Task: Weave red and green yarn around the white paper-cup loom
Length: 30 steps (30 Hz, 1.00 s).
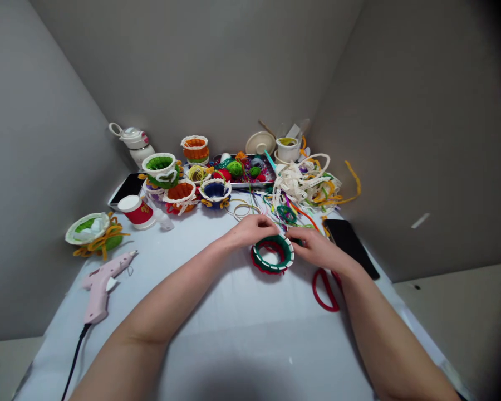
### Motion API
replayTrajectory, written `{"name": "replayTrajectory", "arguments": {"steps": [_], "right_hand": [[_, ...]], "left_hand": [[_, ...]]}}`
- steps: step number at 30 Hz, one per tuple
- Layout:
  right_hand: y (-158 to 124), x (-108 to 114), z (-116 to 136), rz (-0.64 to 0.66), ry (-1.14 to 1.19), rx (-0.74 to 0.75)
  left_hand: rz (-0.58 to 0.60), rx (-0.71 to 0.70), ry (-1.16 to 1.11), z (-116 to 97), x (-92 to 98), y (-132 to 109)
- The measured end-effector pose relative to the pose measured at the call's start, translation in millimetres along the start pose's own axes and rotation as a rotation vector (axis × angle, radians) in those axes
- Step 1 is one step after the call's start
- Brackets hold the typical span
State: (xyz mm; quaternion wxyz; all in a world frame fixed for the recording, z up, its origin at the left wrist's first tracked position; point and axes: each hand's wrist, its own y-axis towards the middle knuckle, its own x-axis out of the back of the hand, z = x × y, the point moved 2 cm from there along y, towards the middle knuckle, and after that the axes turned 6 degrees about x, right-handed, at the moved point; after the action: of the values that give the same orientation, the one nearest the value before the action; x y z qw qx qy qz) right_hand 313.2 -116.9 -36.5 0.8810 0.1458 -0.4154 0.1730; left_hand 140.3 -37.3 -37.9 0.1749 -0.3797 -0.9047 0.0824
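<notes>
A small round cup [284,260] with white slats, woven with dark green and red yarn, stands on the table in front of me. My left hand [254,229] bends over its far left rim, fingers closed on the edge. On the other side, my right hand [311,246] is closed, fingertips pinched close to the far right rim. A bit of dark green yarn [299,243] shows under its fingers. Red-handled scissors [326,295] lie beneath my right wrist, their blades hidden.
A pink glue gun [98,284] with a black cord lies left. Finished yarn-woven cups [179,195] and a red-and-white paper cup [137,213] stand behind it. A tray [254,184] of yarn balls, a heap of lace and yarn [300,181] and a black phone [353,245] lie farther right.
</notes>
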Motion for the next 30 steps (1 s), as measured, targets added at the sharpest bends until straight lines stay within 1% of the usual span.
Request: {"name": "replayTrajectory", "arguments": {"steps": [2,4,7,11,14,17,20,23,25,30], "right_hand": [[1,-1,0,-0.007,0.006,-0.008],[1,-2,-1,-0.013,0.01,-0.013],[-1,0,-4,-0.008,0.024,-0.014],[-8,10,-5,-0.008,0.027,-0.026],[-14,19,1,-0.031,-0.006,-0.006],[-17,23,9,-0.086,-0.06,0.036],[-17,22,15,-0.143,-0.111,0.062],[-16,19,19,-0.171,-0.153,0.098],[-15,18,21,-0.173,-0.175,0.119],[-13,18,23,-0.137,-0.193,0.118]], "left_hand": [[0.04,-0.021,-0.037,0,-5.6,1],[0.048,-0.025,-0.034,1,-9.0,3],[0.005,-0.001,-0.022,4,-9.1,5],[-0.029,0.048,-0.022,8,-6.9,6],[-0.041,0.046,-0.022,9,-6.7,6],[-0.055,0.038,-0.007,10,-7.3,6],[-0.066,0.041,0.011,9,-7.8,5],[-0.072,0.031,0.021,8,-7.9,5],[-0.076,0.026,0.03,8,-7.8,5],[-0.092,0.026,0.049,7,-7.8,5]]}}
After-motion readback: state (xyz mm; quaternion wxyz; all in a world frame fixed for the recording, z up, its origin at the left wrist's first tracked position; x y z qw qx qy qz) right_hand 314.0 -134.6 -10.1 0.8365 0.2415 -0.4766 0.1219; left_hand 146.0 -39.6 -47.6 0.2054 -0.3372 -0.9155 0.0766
